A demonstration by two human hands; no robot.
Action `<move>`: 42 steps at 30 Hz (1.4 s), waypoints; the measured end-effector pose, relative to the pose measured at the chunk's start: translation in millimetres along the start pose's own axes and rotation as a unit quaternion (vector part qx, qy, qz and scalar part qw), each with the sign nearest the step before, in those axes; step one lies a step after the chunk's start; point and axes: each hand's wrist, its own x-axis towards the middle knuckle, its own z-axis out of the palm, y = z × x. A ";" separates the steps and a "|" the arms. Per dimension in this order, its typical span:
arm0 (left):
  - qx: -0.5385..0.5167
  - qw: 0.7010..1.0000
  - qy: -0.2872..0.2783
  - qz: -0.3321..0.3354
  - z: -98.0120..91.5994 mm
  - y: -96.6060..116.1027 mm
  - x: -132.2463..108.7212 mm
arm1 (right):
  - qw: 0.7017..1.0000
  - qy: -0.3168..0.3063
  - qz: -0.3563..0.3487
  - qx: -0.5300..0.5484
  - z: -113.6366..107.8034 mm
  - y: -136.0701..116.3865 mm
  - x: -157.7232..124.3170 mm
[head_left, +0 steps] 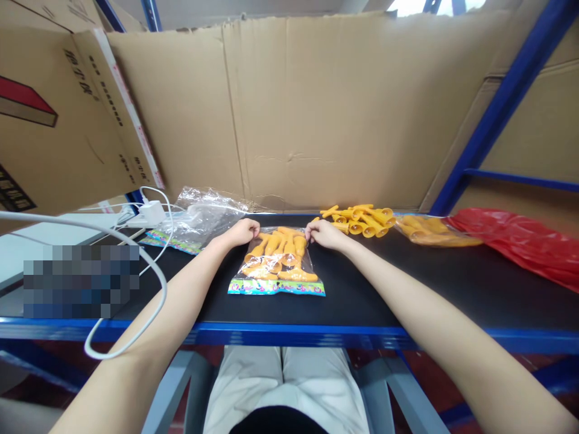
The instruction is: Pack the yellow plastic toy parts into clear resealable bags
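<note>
A clear plastic bag (276,287) lies flat on the black tabletop (353,301), its printed green and blue strip toward me. Several orange, horn-shaped plastic pieces (289,247) fill it. At the bag's far left corner, my left hand (244,231) is closed with thumb and fingers pinched on the film. My right hand (326,234) pinches the far right corner in the same way. Just beyond my right hand is a loose pile of the same orange pieces (362,218).
Empty clear bags (199,211) are heaped at the back left. A filled bag (434,230) and a red plastic bag (520,238) lie on the right. A white cable (165,283) loops over my left forearm. Cardboard (316,108) walls the back, and a blue post (493,120) slants at right.
</note>
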 end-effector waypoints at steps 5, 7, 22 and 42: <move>0.158 0.987 -0.002 0.039 3.0 6.9 -1.6 | 0.996 0.003 -0.008 -0.088 0.6 -11.1 -6.0; 0.199 0.979 0.010 0.047 3.9 13.3 -4.0 | 0.994 0.001 -0.015 -0.109 0.4 -17.9 -8.7; 0.206 0.968 0.096 0.109 3.7 37.9 -10.5 | 0.992 0.041 0.057 0.108 -6.4 -20.3 -10.1; 0.284 0.948 0.114 0.086 19.1 67.8 -15.5 | 0.965 -0.197 0.057 0.161 -30.9 -31.5 -22.3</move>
